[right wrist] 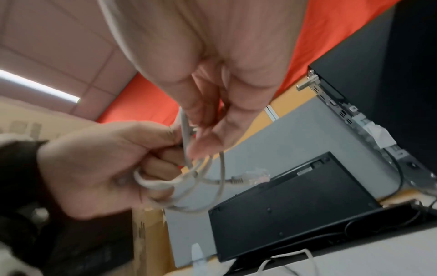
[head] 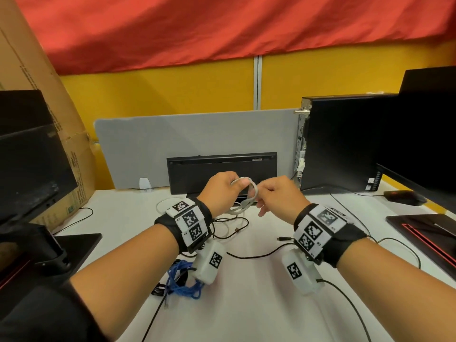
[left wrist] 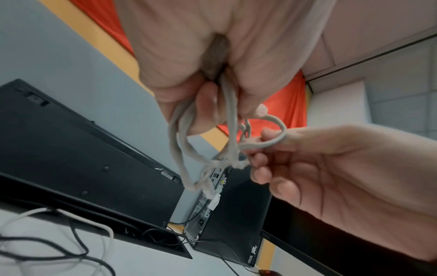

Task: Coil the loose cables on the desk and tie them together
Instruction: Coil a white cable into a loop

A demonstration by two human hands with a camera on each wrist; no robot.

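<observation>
Up above the middle of the desk (head: 259, 304), held in mid air, is the grey cable (head: 246, 201), already bunched into a few small loops. It sits between both hands, just in front of the black keyboard (head: 222, 169) that's propped on its edge. The left hand (head: 219, 191) has its fingers (left wrist: 205, 99) curled round the top of the bundle, which looks like it's there to keep the loops from springing apart. The right hand (head: 276, 196) is pinching one strand, and in the left wrist view you can see that strand hooked over its fingertips (left wrist: 272, 134). My guess is it's feeding the tail round the bundle to tie it off, so this coil is nearly done. The clear plug end (right wrist: 257, 175) dangles free below the loops in the right wrist view.

Further out there's plenty left to sort. A blue cable (head: 182, 285) sits in a rough pile near the left forearm, a white cable (head: 162, 203) trails behind the left wrist, and thin black cables (head: 256, 255) wander across the desk. A black tower PC (head: 345, 141) stands to the right of the keyboard, probably where some of those run to
</observation>
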